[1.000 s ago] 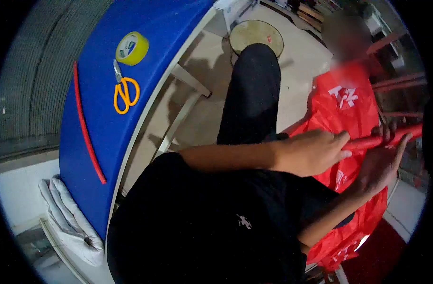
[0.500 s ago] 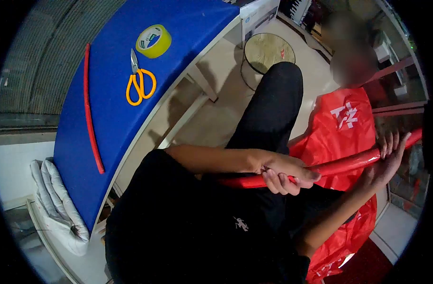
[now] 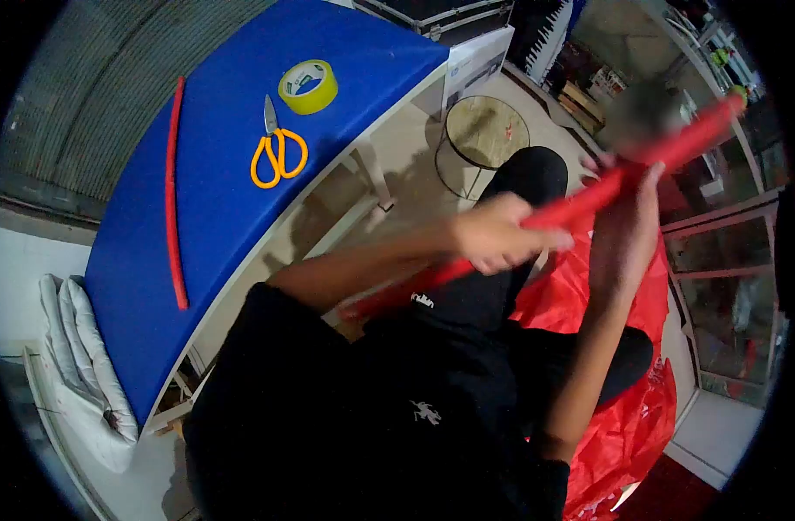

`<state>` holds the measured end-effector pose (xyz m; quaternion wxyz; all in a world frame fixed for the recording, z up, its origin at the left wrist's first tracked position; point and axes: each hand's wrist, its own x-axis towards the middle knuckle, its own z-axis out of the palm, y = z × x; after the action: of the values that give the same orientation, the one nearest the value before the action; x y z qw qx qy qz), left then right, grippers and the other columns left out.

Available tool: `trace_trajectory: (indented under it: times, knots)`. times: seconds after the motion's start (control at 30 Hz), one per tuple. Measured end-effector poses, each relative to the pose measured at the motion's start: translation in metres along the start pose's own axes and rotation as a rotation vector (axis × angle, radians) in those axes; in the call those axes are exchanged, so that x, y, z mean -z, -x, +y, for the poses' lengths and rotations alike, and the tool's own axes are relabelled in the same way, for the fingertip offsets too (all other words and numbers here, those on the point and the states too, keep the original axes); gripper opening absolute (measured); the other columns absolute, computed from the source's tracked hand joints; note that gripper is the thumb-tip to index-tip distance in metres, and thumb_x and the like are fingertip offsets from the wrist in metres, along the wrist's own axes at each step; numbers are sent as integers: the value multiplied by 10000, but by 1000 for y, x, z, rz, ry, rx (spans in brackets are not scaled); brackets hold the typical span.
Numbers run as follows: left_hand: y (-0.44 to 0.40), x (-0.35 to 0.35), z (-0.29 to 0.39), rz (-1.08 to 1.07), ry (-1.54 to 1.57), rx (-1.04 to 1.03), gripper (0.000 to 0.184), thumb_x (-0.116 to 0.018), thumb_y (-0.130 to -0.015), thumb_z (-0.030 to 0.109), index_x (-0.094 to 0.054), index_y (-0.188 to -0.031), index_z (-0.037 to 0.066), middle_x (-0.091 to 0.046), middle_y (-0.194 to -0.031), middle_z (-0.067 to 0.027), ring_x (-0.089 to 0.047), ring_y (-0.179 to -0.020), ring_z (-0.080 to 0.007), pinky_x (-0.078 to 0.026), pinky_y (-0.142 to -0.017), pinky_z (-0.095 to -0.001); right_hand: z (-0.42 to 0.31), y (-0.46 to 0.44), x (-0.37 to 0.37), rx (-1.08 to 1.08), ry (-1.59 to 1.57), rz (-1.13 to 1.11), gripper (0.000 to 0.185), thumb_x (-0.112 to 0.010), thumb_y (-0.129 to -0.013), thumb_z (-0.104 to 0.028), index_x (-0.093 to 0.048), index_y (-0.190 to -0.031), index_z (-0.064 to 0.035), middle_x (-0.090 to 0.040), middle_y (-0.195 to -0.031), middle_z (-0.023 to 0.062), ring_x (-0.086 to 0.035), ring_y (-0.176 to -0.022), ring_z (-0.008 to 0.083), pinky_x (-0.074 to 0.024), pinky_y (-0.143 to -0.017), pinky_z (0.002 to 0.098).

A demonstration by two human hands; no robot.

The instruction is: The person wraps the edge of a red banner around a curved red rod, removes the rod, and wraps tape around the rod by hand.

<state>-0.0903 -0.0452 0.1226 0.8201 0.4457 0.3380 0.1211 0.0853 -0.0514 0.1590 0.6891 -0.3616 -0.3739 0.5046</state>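
Note:
A long, glossy red tube-like roll (image 3: pixel 580 205) slants across my lap and is smeared by motion. My left hand (image 3: pixel 495 236) is closed around its middle, thumb lying along it. Farther up, my right hand (image 3: pixel 628 187) wraps the roll, fingertips showing on the far side; it is blurred. Below my hands, a crumpled red plastic sheet (image 3: pixel 623 434) hangs over and beside my right leg. On the blue table (image 3: pixel 232 69) lie a thin red strip (image 3: pixel 172 200), yellow-handled scissors (image 3: pixel 278 156) and a roll of clear yellowish tape (image 3: pixel 315 89).
A small round stool (image 3: pixel 487 130) stands beyond my knee. A folded pale grey pad (image 3: pixel 93 365) lies at the table's near left end. A white box (image 3: pixel 476 68) stands by the table's far corner. A glass-fronted cabinet (image 3: pixel 728 295) is at the right.
The red roll has swung up to a steeper slant, its far end rising and its near end now showing left of my lap. Both hands moved up with it. The view shifted slightly.

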Motion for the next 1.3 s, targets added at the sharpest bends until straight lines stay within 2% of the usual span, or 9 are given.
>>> trace_trajectory:
  times: [0.1,0.23,0.33,0.57,0.7,0.8,1.0,1.1,1.3]
  knots:
    - [29,55,20,716,-693,-277,439,-769,-803,522,-590,-698,135,-483,-550,68,-411,-423,-54,-306,-390,-233,-19,12,-1,148,178,-41,456,-473,-1026,-422,-551,-1237,-25,-595,-1142,93,-595,-1049,226,-459,-919,372]
    - [92,156,55,1254,-950,-326,458,-816,-729,465,-725,-878,41,-634,-642,-61,-606,-525,-162,-480,-497,-323,-81,82,19,443,515,-123,438,-492,-1015,-397,-559,-1232,-23,-598,-1141,93,-599,-1043,221,-463,-917,364]
    - [106,276,45,1406,-1086,-115,531,-831,-681,485,-698,-914,26,-667,-681,-128,-659,-596,-246,-512,-566,-384,-97,128,34,521,718,-145,425,-507,-1007,-379,-564,-1228,-21,-600,-1140,93,-602,-1039,218,-466,-915,357]
    - [109,308,20,1479,-1190,63,449,-803,-716,434,-704,-971,78,-717,-805,-148,-706,-730,-290,-524,-677,-437,-115,159,64,576,861,-41,395,-541,-987,-336,-578,-1219,-18,-605,-1139,94,-608,-1029,209,-473,-911,343]
    - [110,328,27,1435,-1334,-195,443,-735,-808,451,-715,-948,31,-707,-763,-151,-693,-682,-286,-509,-630,-415,-123,161,78,581,917,-8,380,-560,-976,-312,-585,-1213,-16,-607,-1138,94,-612,-1023,204,-477,-908,334]
    - [94,242,62,1254,-1091,-288,460,-711,-852,513,-675,-812,57,-576,-605,-9,-527,-490,-85,-388,-453,-277,-123,156,82,578,954,24,369,-575,-968,-294,-591,-1209,-14,-610,-1137,95,-614,-1019,200,-480,-906,328]
    - [34,79,80,785,-710,-421,431,-725,-865,466,-651,-996,63,-452,-571,73,-379,-411,-24,-255,-385,-209,-128,151,86,590,1003,93,350,-604,-951,-257,-603,-1201,-11,-614,-1136,95,-620,-1010,192,-486,-903,316]
    - [8,48,72,466,-446,-357,370,-724,-891,374,-647,-1063,57,-473,-578,74,-367,-409,-15,-237,-387,-199,-130,146,84,602,1018,154,342,-619,-943,-239,-608,-1197,-10,-616,-1135,95,-623,-1006,189,-489,-901,309]
    - [-29,17,58,322,-504,-209,331,-744,-878,345,-692,-1033,57,-486,-580,70,-379,-437,-15,-249,-414,-200,-121,88,60,558,964,362,329,-648,-926,-202,-620,-1189,-7,-620,-1134,96,-628,-997,181,-495,-897,297]
